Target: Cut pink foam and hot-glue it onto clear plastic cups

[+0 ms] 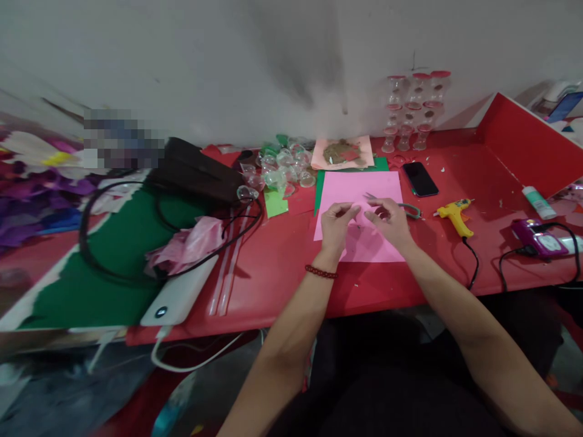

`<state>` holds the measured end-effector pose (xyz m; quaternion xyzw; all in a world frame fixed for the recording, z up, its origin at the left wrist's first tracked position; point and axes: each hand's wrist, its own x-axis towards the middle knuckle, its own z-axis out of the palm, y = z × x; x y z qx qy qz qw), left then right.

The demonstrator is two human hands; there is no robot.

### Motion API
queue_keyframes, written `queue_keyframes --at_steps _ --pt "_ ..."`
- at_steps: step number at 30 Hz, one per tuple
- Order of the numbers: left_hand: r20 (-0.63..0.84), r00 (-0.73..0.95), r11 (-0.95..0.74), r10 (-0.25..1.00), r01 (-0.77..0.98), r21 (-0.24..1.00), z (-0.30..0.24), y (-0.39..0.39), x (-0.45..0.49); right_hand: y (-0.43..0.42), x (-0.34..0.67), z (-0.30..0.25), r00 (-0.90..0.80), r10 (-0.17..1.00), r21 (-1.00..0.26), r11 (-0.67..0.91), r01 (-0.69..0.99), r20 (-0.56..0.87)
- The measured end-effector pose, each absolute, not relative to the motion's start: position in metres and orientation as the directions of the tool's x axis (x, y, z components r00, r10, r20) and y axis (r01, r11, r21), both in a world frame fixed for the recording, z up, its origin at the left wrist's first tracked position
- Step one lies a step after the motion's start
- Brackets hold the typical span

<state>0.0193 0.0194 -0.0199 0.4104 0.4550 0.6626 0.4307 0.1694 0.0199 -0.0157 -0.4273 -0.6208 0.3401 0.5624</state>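
My left hand (pixel 337 223) and my right hand (pixel 388 221) meet over a bright pink sheet of paper (pixel 362 184). Both are closed in a pinch on a small pink paper piece (pixel 361 213), which blends into the sheet below, so its outline is hard to make out. Partly under my right hand lies a pair of scissors (pixel 412 211), its blade tips showing beyond the fingers and a grey handle to the right. A green sheet (pixel 320 182) shows beneath the pink one.
Right of the paper are a phone (pixel 421 178), yellow glue gun (pixel 455 216) and purple device (pixel 537 238). Behind stand stacked clear cups (pixel 405 112). Leftward lie loose clear cups (pixel 285 167), a black bag (pixel 195 173), a white power bank (pixel 180 291) and looped black cable (pixel 84 224).
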Motion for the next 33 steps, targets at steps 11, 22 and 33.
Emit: queue_keyframes --at_steps 11,22,33 --pt "0.243 -0.228 -0.260 0.943 -0.048 0.964 -0.014 0.009 0.025 0.018 0.174 -0.013 0.074 0.914 -0.895 0.372 0.246 0.400" --pt "0.109 -0.229 -0.161 0.967 -0.222 0.962 -0.017 0.017 0.018 0.023 0.174 -0.014 0.202 0.960 -0.979 0.200 -0.024 0.192" --pt "0.016 0.189 0.044 0.982 -0.310 0.950 -0.003 0.006 0.020 0.021 0.175 -0.013 0.179 0.940 -0.957 0.283 0.062 0.289"
